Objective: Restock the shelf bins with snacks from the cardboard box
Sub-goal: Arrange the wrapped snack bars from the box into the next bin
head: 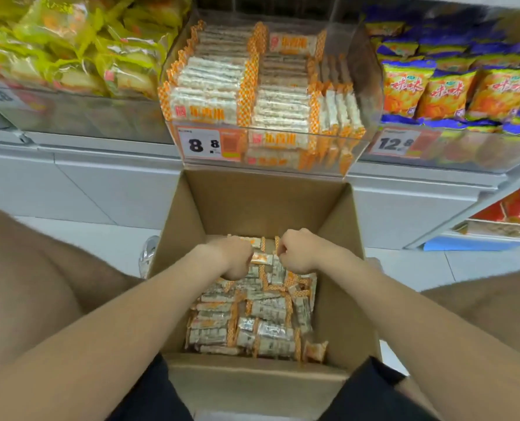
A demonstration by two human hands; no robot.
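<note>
One cardboard box (252,202) stands open below the shelf (70,147); its bottom is covered by a loose heap of white snack packets (252,317) with orange ends, too many to count. Two hands reach into it, side by side at the far end of the heap and nearly touching; the left hand (237,258) is curled tight on packets from the heap, and the right hand (295,253) likewise, with orange packet ends sticking out between them; how many each holds I cannot tell. Three clear bins show on the shelf; the middle bin (366,86) holds the same packets in three rows, nearly full, and bears one price tag (204,144) reading 8.8; the left bin (70,113) holds yellow-green packs; the right bin (465,147) holds orange bags (444,92), three in the front row, behind a second tag (395,144) reading 12.8.
</note>
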